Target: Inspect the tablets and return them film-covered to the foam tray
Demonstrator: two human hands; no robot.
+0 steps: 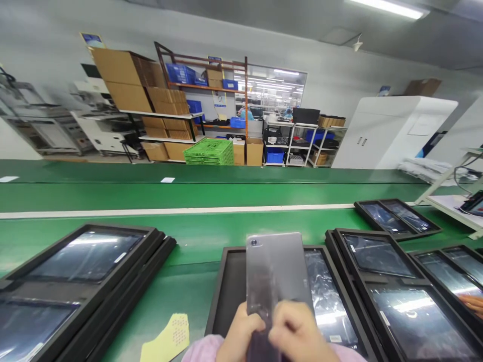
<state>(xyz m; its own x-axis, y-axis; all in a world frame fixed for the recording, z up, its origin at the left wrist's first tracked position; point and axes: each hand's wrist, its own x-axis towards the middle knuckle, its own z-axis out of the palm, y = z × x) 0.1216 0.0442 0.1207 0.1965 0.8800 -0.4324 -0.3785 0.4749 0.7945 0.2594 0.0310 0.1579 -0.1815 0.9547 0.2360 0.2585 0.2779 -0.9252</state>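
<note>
My left hand and my right hand grip the lower part of a grey metal-backed tablet, which stands tilted up with its camera lens at the top left. My right hand is slightly blurred. Below the tablet lies a black tray holding a screen in clear plastic film. Similar black trays with glossy screens are stacked at the left and right. A yellow perforated sheet lies near my left hand. Pink sleeves show at both wrists.
A green conveyor bench with a white stripe runs across the view. A co-worker's hand shows at the right edge. Beyond stand a green crate, cardboard boxes, shelves with blue bins, and a white cabinet.
</note>
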